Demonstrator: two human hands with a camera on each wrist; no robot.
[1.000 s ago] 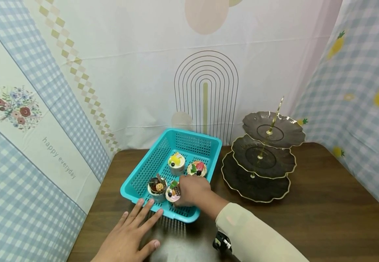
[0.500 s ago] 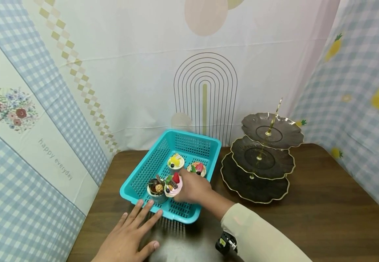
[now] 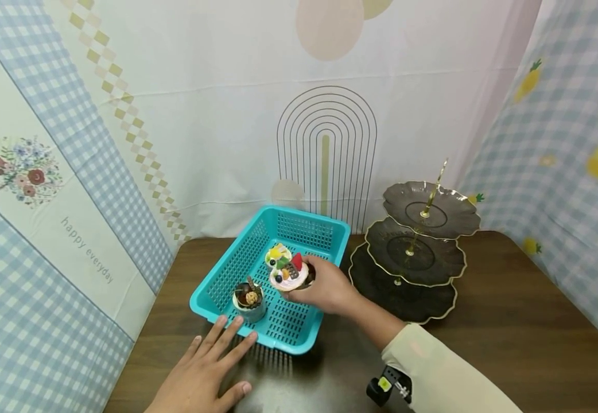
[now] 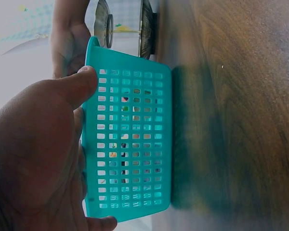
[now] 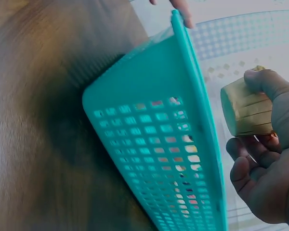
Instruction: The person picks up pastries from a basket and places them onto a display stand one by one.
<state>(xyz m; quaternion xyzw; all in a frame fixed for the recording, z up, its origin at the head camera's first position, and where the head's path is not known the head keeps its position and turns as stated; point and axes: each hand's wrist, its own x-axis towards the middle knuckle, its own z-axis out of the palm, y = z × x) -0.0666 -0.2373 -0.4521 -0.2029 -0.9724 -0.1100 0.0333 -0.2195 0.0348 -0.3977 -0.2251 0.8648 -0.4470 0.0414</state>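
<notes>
My right hand (image 3: 330, 288) grips a cupcake (image 3: 287, 277) topped with pinkish cream, a red berry and a chocolate piece. It is raised and tilted above the turquoise basket (image 3: 225, 261); in the right wrist view its gold wrapper (image 5: 250, 108) sits between thumb and fingers, above the rim. A cupcake with dark chocolate topping (image 3: 249, 301) stands in the basket's near left part. Farther back is a yellow-topped cupcake (image 3: 276, 252), partly covered by the held one. My left hand (image 3: 203, 367) rests its spread, straight fingers on the basket's near rim.
A three-tier dark stand (image 3: 418, 258) with gold edges and a gold centre rod is to the right of the basket. Both stand on a brown wooden table (image 3: 526, 310). Patterned cloth (image 3: 221, 126) hangs at the back and sides.
My right hand has lifted the cupcake from the basket's near part and carried it up and to the right. The strawberry-topped cupcake is now hidden. My left hand stays put.
</notes>
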